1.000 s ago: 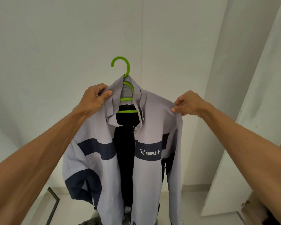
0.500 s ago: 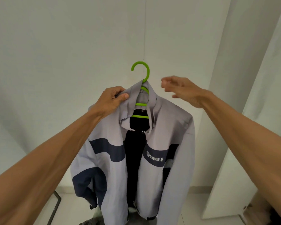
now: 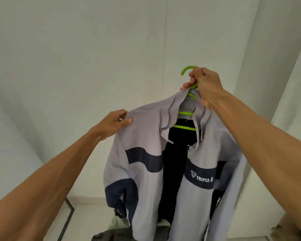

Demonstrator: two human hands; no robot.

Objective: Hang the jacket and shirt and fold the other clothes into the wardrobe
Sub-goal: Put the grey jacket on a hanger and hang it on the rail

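A light grey jacket point(image 3: 146, 136) with dark blue bands and a "TRIPLE-F" logo hangs open on a bright green hanger point(image 3: 185, 71), held up in the air in front of me. My right hand point(image 3: 205, 86) is closed around the neck of the hanger's hook, just above the collar. My left hand point(image 3: 114, 123) pinches the jacket's left shoulder between thumb and fingers. The jacket's front is unzipped, showing its dark lining.
White walls fill the background. A white wardrobe door point(image 3: 257, 202) stands at the right. A black metal frame point(image 3: 66, 218) shows at the lower left. Other clothes point(image 3: 118, 230) lie in a pile below the jacket's hem.
My right hand let go of the jacket's right shoulder, rose and gripped the hanger's hook. My left hand slid from the collar out to the left shoulder. The jacket shifted right.
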